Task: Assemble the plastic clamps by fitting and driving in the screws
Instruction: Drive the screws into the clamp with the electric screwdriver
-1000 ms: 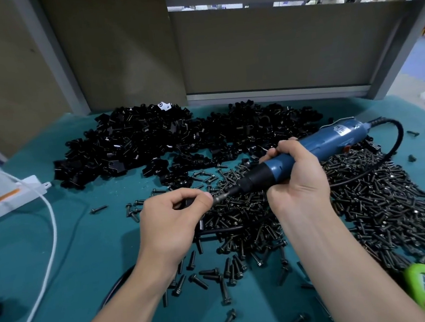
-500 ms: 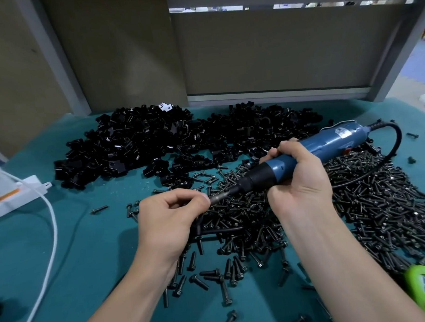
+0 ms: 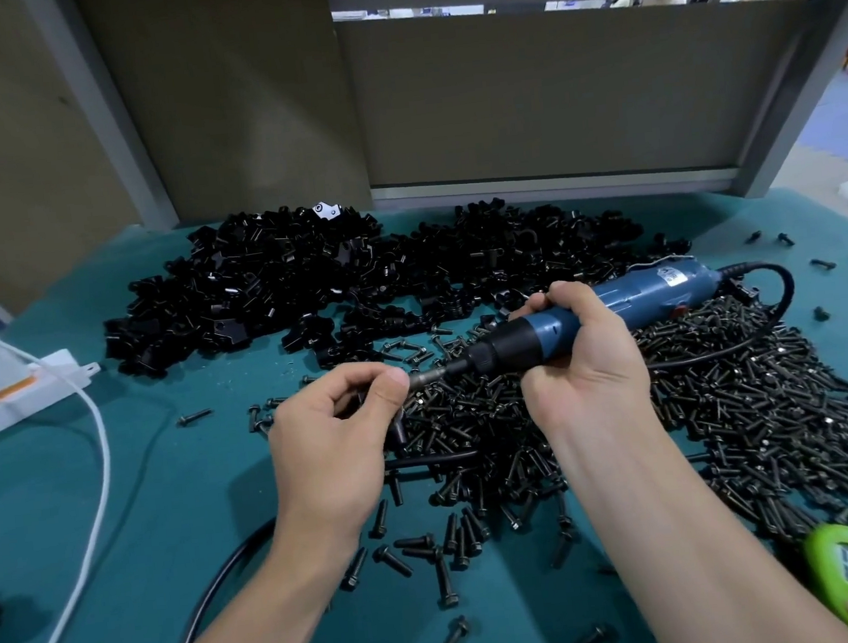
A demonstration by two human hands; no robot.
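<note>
Progress: we judge one clamp (image 3: 399, 426) mid-assembly; the clamp pile (image 3: 306, 285) and screw pile (image 3: 726, 397) on the counter (image 3: 120, 501) are large, so much work is left.
Left hand (image 3: 334, 431): fingers (image 3: 360, 375) curled, pinching the mostly hidden clamp just above the screw pile.
Right hand (image 3: 584, 363): we grip the electric screwdriver (image 3: 650, 293), held near level, its bit tip at the left thumb.

Both forearms come in from the near edge of the desk (image 3: 137, 526), converging. Left grip (image 3: 329, 432) knuckles up, thumb and forefinger pinching a small clamp (image 3: 399, 426). Right grip (image 3: 585, 368) just beside it, fingers wrapped round the screwdriver (image 3: 655, 291), back of hand towards us.
</note>
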